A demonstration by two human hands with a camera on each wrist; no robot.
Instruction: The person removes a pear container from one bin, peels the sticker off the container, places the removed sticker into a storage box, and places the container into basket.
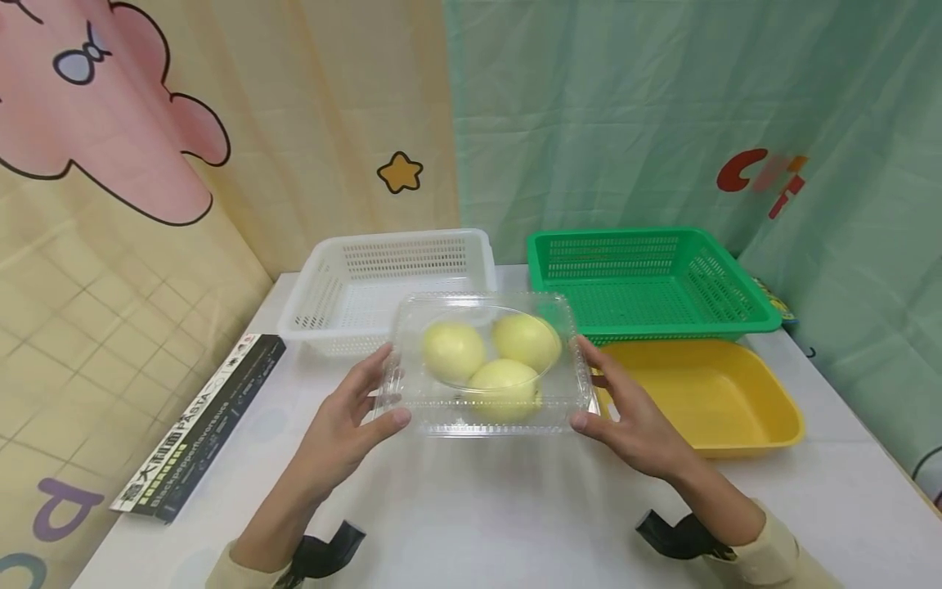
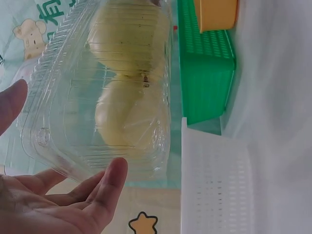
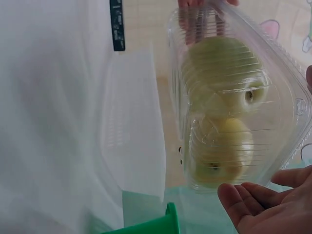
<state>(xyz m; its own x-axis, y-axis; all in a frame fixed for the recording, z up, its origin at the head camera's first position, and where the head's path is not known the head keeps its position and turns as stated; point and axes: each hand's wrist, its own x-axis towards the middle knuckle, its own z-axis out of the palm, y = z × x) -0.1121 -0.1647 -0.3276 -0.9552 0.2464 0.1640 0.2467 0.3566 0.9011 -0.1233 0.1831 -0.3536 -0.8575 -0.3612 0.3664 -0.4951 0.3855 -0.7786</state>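
A clear plastic clamshell box [image 1: 482, 417] is held up off the table between both hands. Inside lie three round pale yellow-green fruits [image 1: 452, 352], like pears or apples; the right wrist view shows a dark stem hollow on one fruit [image 3: 226, 146]. The left hand [image 1: 344, 425] grips the box's left side, thumb at the near edge and fingers along the side and underneath. On the opposite side the right hand [image 1: 636, 421] holds it the same way. The lid looks closed over the fruits.
A white basket [image 1: 316, 286] and a green basket [image 1: 655, 327] stand at the back of the white table [image 1: 471, 523]. A yellow basin [image 1: 765, 409] is at the right, in front of the green basket. At the left edge lies a long black pasta box [image 1: 202, 425]. Curtains enclose the table.
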